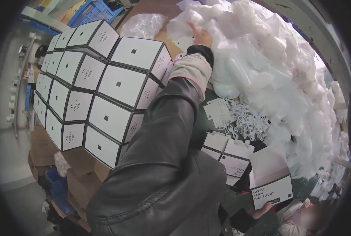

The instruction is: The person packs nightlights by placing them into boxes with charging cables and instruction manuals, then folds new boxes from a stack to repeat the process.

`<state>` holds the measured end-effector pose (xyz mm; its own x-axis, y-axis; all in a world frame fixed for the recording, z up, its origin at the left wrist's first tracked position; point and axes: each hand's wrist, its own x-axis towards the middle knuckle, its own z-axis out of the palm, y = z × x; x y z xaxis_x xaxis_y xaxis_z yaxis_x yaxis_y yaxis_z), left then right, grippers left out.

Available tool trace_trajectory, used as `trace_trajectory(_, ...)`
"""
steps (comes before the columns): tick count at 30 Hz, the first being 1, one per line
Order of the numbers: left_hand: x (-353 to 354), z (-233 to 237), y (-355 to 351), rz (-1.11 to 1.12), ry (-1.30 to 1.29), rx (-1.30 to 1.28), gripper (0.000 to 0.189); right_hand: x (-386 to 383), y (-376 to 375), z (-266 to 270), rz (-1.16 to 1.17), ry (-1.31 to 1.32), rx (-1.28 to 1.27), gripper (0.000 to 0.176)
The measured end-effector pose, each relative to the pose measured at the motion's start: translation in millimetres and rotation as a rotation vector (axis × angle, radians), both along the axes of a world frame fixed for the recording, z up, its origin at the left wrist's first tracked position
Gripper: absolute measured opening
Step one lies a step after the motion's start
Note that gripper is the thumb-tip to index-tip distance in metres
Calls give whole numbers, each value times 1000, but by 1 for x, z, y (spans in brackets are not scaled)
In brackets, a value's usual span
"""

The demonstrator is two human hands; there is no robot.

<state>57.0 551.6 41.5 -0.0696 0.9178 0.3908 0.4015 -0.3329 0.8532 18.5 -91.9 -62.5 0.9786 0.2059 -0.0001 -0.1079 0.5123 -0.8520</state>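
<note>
My left hand (202, 37), in a black leather sleeve with a beige cuff, reaches to the far edge of a heap of white items in clear plastic bags (258, 67). A finger is stretched out, touching the plastic; the other fingers are partly hidden. A small white object (185, 42) with dark dots lies just beneath it. At lower right, my right hand (263, 209) grips the bottom edge of a white box (272, 192) printed "LOVELY FAWN NIGHTLIGHT", its lid raised. Beside it stand more boxes with raised flaps (232, 151).
Stacked white boxes (118, 84) marked "TO LOVELY YOU" fill the left. Coiled white cables (251, 122) lie beside printed cards (218, 111). A blue crate (95, 13) is at the top, cardboard cartons (83, 181) lower left. Another person (289, 228) is at lower right.
</note>
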Motion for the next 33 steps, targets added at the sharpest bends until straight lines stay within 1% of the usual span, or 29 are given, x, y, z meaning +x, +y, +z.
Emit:
trace_trajectory(2,13,5,28,-153,-284,177,54,23,-11,-17,-50,-21,-166,66)
trace_trajectory(3,14,6,28,-194,-354,218,52,26,-15,-20,-69,-25,-211,67)
trace_trajectory(5,2,11,5,-33,-557,-77,30,31,-18,-14,-34,-94,-255,83)
trace_trajectory(6,-3,11,-2,8,-609,-155,25,32,-17,-8,-25,-115,-270,87)
trace_trajectory(8,-9,13,-2,316,-113,-316,22,22,-5,8,-61,-121,-370,95)
trace_trajectory(9,-11,15,0,386,15,-353,21,20,-4,10,-74,-121,-396,98)
trace_trajectory(11,-16,26,6,291,548,-651,51,19,-12,4,-114,-170,-435,94)
trace_trajectory(12,-20,32,10,262,685,-715,59,18,-12,3,-128,-181,-441,93)
trace_trajectory(14,-22,35,19,86,981,-709,43,9,-12,8,-121,-179,-466,97)
trace_trajectory(15,-21,41,17,35,1062,-701,39,7,-10,9,-127,-172,-475,98)
trace_trajectory(17,-31,65,-3,15,1047,-669,55,4,-5,9,-138,-159,-410,94)
trace_trajectory(18,-39,71,-9,12,1047,-662,59,3,-6,8,-140,-152,-395,93)
trace_trajectory(20,-48,74,-10,-198,853,-536,69,3,-10,2,-109,-163,-427,91)
trace_trajectory(21,-48,74,-6,-250,810,-503,71,4,-9,0,-103,-159,-435,90)
trace_trajectory(23,-40,68,9,-277,709,-529,76,5,-3,-2,-127,-152,-448,89)
trace_trajectory(27,-45,60,42,-247,733,-525,75,15,-4,-17,-138,-178,-418,89)
trace_trajectory(30,-58,55,65,-209,776,-515,73,15,-2,-16,-150,-153,-386,91)
trace_trajectory(33,-62,45,85,-192,813,-504,70,12,-2,-14,-169,-157,-385,90)
